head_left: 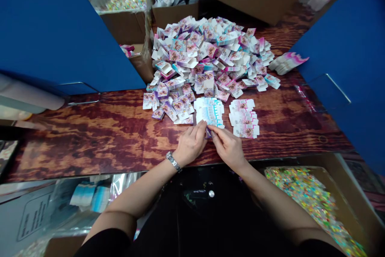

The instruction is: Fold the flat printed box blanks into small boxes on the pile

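Observation:
My left hand (pixel 191 144) and my right hand (pixel 227 146) meet at the front middle of the wooden table (pixel 90 132), fingers pinched together on one small flat carton blank (pixel 208 132). A metal watch sits on my left wrist. Just beyond my fingertips lies a neat stack of blue-white flat cartons (pixel 209 111), and beside it a stack of pink-white ones (pixel 244 118). Farther back spreads a big loose heap of flat pink, purple and white carton blanks (pixel 207 54).
Blue partitions (pixel 51 28) flank the table on both sides. Cardboard boxes (pixel 126 24) stand at the back, one with colourful small items. A box of multicoloured candies (pixel 315 201) sits at lower right; plastic bags with packets (pixel 87 195) at lower left. A small carton stack (pixel 287 62) lies far right.

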A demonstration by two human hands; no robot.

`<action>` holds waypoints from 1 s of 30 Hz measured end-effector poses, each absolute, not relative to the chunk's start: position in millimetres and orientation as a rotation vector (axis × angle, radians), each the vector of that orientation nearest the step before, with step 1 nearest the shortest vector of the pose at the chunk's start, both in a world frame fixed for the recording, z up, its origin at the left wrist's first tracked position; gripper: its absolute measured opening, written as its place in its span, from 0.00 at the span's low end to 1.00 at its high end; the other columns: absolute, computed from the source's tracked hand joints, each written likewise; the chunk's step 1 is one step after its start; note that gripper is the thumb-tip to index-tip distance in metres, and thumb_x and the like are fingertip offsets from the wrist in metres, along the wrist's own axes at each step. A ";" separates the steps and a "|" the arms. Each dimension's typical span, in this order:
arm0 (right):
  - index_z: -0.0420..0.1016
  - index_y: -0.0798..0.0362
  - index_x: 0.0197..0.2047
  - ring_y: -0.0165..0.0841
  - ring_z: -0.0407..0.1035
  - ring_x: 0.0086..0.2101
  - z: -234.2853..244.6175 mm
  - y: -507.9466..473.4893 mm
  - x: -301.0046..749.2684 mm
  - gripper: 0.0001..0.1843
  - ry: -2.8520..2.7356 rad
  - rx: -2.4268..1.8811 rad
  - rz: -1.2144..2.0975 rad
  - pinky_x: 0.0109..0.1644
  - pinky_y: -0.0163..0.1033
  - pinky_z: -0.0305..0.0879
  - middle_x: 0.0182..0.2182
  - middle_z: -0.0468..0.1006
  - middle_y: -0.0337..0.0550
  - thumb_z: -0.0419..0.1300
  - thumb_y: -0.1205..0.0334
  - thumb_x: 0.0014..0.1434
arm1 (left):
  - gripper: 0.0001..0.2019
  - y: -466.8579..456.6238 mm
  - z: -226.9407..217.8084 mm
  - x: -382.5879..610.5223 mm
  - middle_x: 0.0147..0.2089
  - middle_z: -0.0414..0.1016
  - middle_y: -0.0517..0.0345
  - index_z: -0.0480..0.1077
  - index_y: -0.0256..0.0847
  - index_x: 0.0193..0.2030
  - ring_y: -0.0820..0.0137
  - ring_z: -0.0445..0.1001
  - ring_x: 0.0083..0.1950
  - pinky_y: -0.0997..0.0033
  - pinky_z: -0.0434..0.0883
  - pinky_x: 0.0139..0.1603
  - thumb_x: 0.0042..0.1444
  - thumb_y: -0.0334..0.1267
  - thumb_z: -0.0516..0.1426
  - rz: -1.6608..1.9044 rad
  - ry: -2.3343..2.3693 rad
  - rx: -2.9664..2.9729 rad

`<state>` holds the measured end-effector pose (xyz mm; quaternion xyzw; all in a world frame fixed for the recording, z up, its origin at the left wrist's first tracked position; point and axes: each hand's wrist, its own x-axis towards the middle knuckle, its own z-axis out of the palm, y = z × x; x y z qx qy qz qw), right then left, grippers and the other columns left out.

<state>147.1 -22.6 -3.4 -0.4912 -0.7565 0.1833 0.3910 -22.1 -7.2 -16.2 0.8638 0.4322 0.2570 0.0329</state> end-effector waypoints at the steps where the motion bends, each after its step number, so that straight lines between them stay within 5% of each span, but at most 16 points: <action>1: 0.69 0.49 0.58 0.36 0.74 0.45 -3.8 -22.9 147.0 0.19 -1.922 -1.242 0.453 0.51 0.44 0.71 0.47 0.79 0.45 0.50 0.67 0.66 | 0.29 -7.3 -16.6 -22.0 0.59 0.69 0.38 0.50 0.31 0.66 0.58 0.73 0.51 0.59 0.74 0.49 0.60 0.34 0.52 0.799 1.330 2.653; 20: 0.74 0.46 0.53 0.35 0.75 0.45 1.8 -16.5 144.0 0.15 -1.712 -1.346 0.568 0.52 0.42 0.73 0.47 0.80 0.40 0.53 0.61 0.66 | 0.27 3.3 -13.3 -20.8 0.56 0.71 0.44 0.53 0.36 0.65 0.62 0.73 0.52 0.61 0.72 0.53 0.61 0.38 0.55 0.981 1.254 2.399; 30: 0.67 0.48 0.61 0.38 0.74 0.47 -7.1 -19.9 141.0 0.21 -1.849 -1.233 0.365 0.54 0.47 0.71 0.51 0.77 0.45 0.51 0.65 0.67 | 0.28 4.3 -15.8 -20.6 0.58 0.69 0.44 0.51 0.38 0.67 0.61 0.72 0.54 0.59 0.71 0.55 0.61 0.36 0.54 1.003 1.237 2.407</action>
